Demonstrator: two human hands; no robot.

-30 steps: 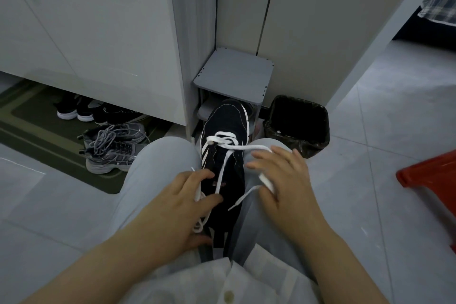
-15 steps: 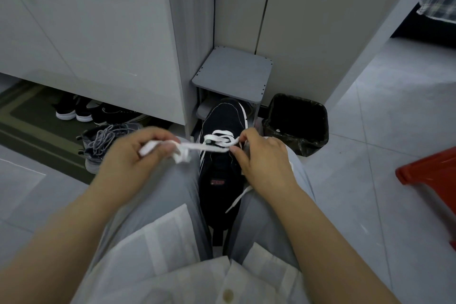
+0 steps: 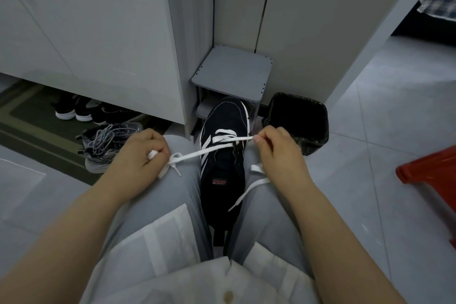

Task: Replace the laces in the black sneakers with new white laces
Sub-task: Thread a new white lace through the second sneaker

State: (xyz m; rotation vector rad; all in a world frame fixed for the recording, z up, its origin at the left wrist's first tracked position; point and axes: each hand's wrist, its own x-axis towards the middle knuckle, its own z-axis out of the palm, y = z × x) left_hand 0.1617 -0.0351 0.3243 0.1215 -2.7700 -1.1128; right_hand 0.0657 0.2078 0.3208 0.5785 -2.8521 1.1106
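Note:
A black sneaker with white side stripes is wedged between my knees, toe pointing away from me. A white lace runs through its front eyelets and stretches out to both sides. My left hand grips the left run of the lace over my left thigh, with a bunch of lace and its tip hanging from the fist. My right hand pinches the right run of the lace just beside the shoe. The lace's right end dangles down over my right thigh.
A small grey shelf stand and a black lined waste bin sit just beyond the shoe. Grey sneakers and dark shoes lie on a mat under the white cabinet at left. A red stool is at right.
Both hands rose from the shoe's tongue area, took the lace and pulled it apart. The left hand drew its side out leftward, then lowered; the right hand moved to the shoe's right.

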